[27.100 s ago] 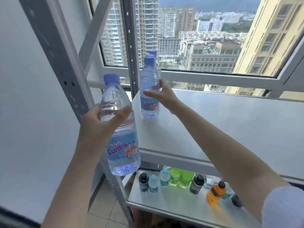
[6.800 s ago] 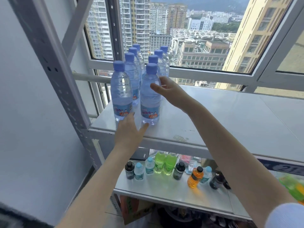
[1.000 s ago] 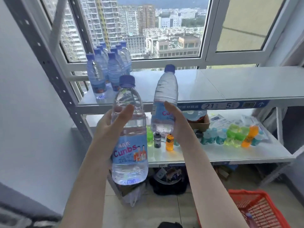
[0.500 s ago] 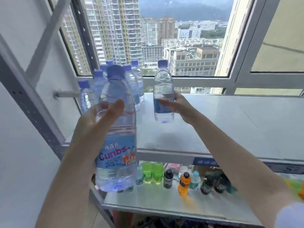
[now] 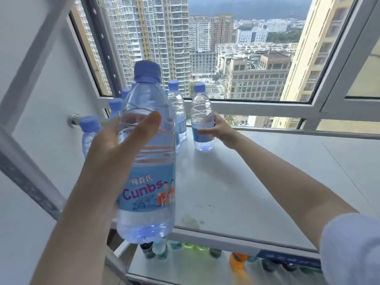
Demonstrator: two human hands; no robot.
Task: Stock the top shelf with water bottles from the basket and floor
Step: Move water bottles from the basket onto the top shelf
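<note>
My left hand [image 5: 115,159] grips a large clear water bottle [image 5: 147,182] with a blue cap and a blue "Cunbs" label, held upright in the air close to the camera at the top shelf's front left edge. My right hand [image 5: 218,131] grips a second such bottle [image 5: 202,118], whose base sits on or just above the grey top shelf [image 5: 257,182] at the back, to the right of the stocked group. Several blue-capped bottles [image 5: 177,112] stand on the shelf's back left, partly hidden behind the held bottle.
A slanted metal upright [image 5: 26,177] of the rack runs along the left. The window frame [image 5: 267,110] borders the shelf's back edge. On the lower shelf [image 5: 185,268] stand several small coloured drink bottles, among them an orange one [image 5: 237,261].
My right hand has carried its bottle back and down to the shelf beside the stocked group. My left hand's bottle has come closer and higher, level with the shelf's front.
</note>
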